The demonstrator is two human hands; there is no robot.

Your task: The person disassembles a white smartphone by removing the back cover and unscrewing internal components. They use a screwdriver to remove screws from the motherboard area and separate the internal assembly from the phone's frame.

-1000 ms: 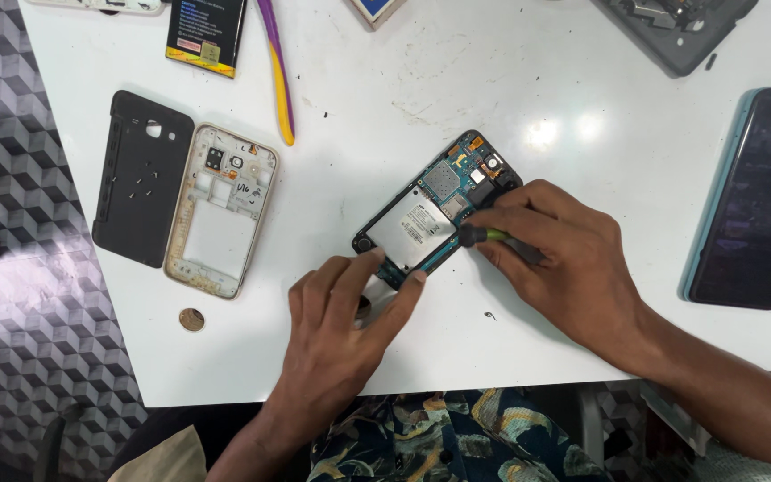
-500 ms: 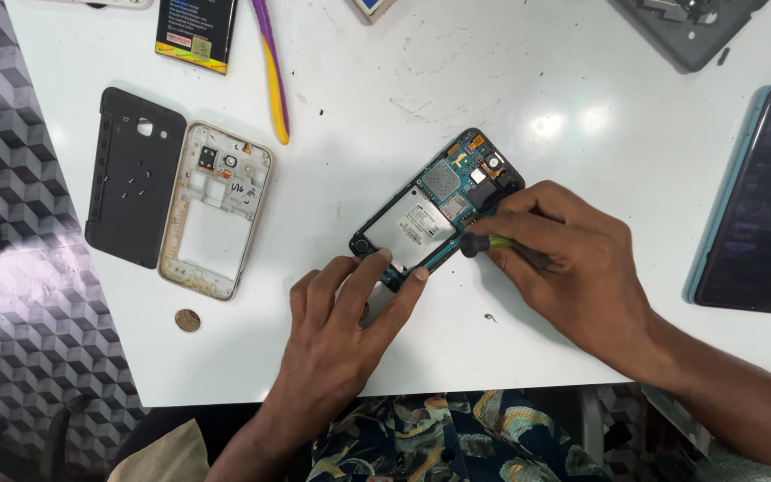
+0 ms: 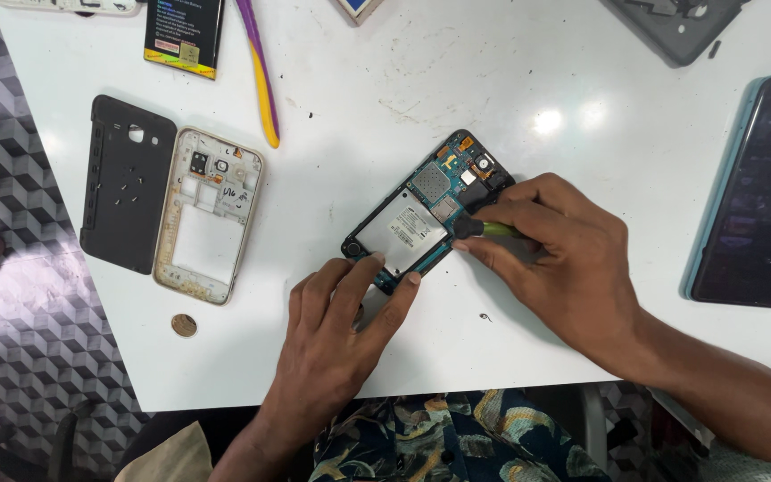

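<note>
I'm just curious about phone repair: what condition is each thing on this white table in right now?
Opened phone: back off, circuit board exposed, flat on table.
Left hand: fingertips steadying the phone's lower end.
Right hand: gripping green-handled tool, tip on board.
Black back cover: detached, inside up.
Pale middle frame: detached.
Dark-screened phone: screen dark.

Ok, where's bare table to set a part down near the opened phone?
Free: the white table between the yellow-purple pry tool and the opened phone, and the stretch between that phone and the dark phone at right. Crowded: the front edge under the left hand and right hand.
</note>
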